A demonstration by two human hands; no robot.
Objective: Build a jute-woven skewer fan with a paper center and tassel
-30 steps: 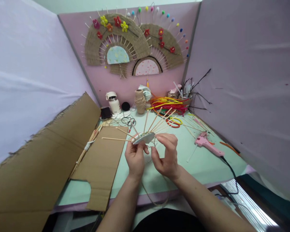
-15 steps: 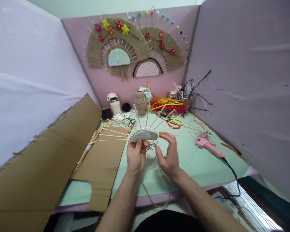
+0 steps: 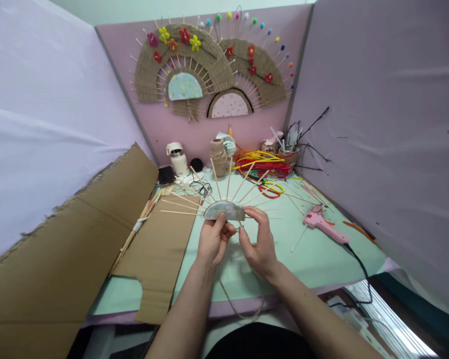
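My left hand [image 3: 214, 240] pinches a half-round fan base [image 3: 224, 211] by its lower edge, thumb in front. The base has a pale patterned face, and thin wooden sticks [image 3: 229, 178] fan out from its curved side. At the base's right end is my right hand [image 3: 260, 242], its index finger bent against the corner and its thumb lower down by a strand of twine [image 3: 240, 223]. That thumb and finger seem to guide the strand; the exact contact is small. A slack loop of twine [image 3: 234, 306] hangs below my hands over the table's front edge.
Cardboard sheets [image 3: 172, 239] and bundled sticks [image 3: 138, 224] lie left. A pink glue gun [image 3: 325, 225] rests right, its cord trailing off the table. Behind stand a twine spool [image 3: 219, 157], a white bottle [image 3: 178, 160], pipe cleaners [image 3: 262, 162] and scissors [image 3: 271, 189]. Finished fans [image 3: 217, 70] hang behind.
The fan base has tilted slightly and shifted a little right, its left sticks now higher. The twine tangle under it is less visible. My right hand stays at the base's right end.
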